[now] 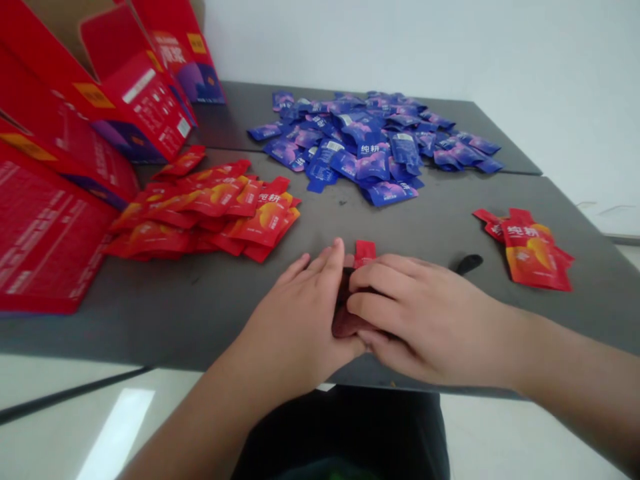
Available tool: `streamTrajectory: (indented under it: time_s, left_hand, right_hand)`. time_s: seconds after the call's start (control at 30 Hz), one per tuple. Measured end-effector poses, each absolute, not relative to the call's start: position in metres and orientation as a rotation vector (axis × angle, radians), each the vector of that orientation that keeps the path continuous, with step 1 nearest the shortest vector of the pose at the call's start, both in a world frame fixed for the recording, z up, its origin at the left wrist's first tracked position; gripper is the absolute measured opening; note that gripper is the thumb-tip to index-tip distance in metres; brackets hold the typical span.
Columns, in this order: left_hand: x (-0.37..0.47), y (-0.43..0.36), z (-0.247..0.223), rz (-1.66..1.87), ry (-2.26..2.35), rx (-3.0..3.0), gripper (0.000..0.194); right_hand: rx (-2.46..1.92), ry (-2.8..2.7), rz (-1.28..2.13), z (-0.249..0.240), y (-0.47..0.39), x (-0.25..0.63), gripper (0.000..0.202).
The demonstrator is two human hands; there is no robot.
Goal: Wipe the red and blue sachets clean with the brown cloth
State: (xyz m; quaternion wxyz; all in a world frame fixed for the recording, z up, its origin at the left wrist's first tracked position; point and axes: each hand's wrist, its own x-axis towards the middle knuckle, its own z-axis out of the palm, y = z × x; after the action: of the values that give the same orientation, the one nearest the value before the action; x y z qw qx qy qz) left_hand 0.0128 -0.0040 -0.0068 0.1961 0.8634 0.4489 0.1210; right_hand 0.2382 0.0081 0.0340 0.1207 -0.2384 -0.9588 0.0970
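Near the front edge of the grey table (320, 233), both hands meet over a red packet (365, 251), whose top tab sticks out above the fingers; the rest is mostly covered. My left hand (305, 313) lies along its left side, fingers extended forward and slightly parted. My right hand (425, 313) has its fingers curled over the packet from the right. A pile of red packets (210, 207) lies at the left, and a smaller red stack (535, 257) at the right. Many blue packets (370, 143) are heaped at the back.
Red cartons (135, 93) with open flaps stand along the left side of the table. A small black object (469, 265) lies between my right hand and the small red stack. A white wall (425, 47) rises behind the table.
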Motion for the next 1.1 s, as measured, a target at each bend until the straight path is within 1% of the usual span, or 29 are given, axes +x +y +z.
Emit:
streamTrajectory:
  time_s: [0.07, 0.1, 0.2, 0.37, 0.57, 0.63, 0.7, 0.8, 0.9, 0.97, 1.03, 1.1]
  left_hand:
    - [0.012, -0.003, -0.007, 0.336, 1.255, 2.407, 0.119]
    - [0.012, -0.003, -0.006, 0.323, 1.260, 2.398, 0.122]
    - [0.013, -0.002, -0.005, 0.279, 1.270, 2.378, 0.127]
    - [0.014, -0.001, -0.004, 0.283, 1.282, 2.352, 0.125]
    - [0.014, -0.003, -0.003, 0.255, 1.311, 2.352, 0.111]
    - [0.013, -0.003, -0.004, 0.262, 1.317, 2.375, 0.111]
    - [0.013, -0.003, -0.006, 0.270, 1.325, 2.391, 0.111]
    - [0.013, -0.003, -0.008, 0.278, 1.327, 2.395, 0.114]
    - [0.014, -0.002, -0.007, 0.293, 1.316, 2.373, 0.119]
    - [0.014, -0.002, -0.005, 0.294, 1.297, 2.352, 0.114]
    - [0.014, -0.002, -0.003, 0.290, 1.282, 2.342, 0.109]
    - [0.015, -0.002, -0.002, 0.283, 1.284, 2.348, 0.109]
  right_hand:
    - [-0.645, -2.794, 0.599, 0.032, 0.015, 0.237, 0.018]
    - [-0.624, -2.778, 0.686, 0.031, 0.019, 0.238, 0.017]
    - [-0.633, -2.741, 0.744, 0.029, 0.026, 0.240, 0.012]
    - [-0.803, -2.707, 0.616, 0.024, 0.038, 0.243, 0.002]
    - [-1.145, -2.609, 0.275, 0.016, 0.058, 0.256, 0.007]
    - [-1.170, -2.536, 0.205, 0.017, 0.058, 0.261, 0.010]
    - [-1.119, -2.442, 0.210, 0.021, 0.054, 0.264, 0.015]
    - [-0.968, -2.368, 0.409, 0.030, 0.045, 0.265, 0.026]
    - [-0.736, -2.426, 0.859, 0.036, 0.036, 0.262, 0.031]
    - [-0.613, -2.510, 1.083, 0.036, 0.032, 0.257, 0.028]
    - [-0.583, -2.592, 1.136, 0.034, 0.031, 0.253, 0.024]
    - [-0.600, -2.628, 1.101, 0.032, 0.032, 0.251, 0.020]
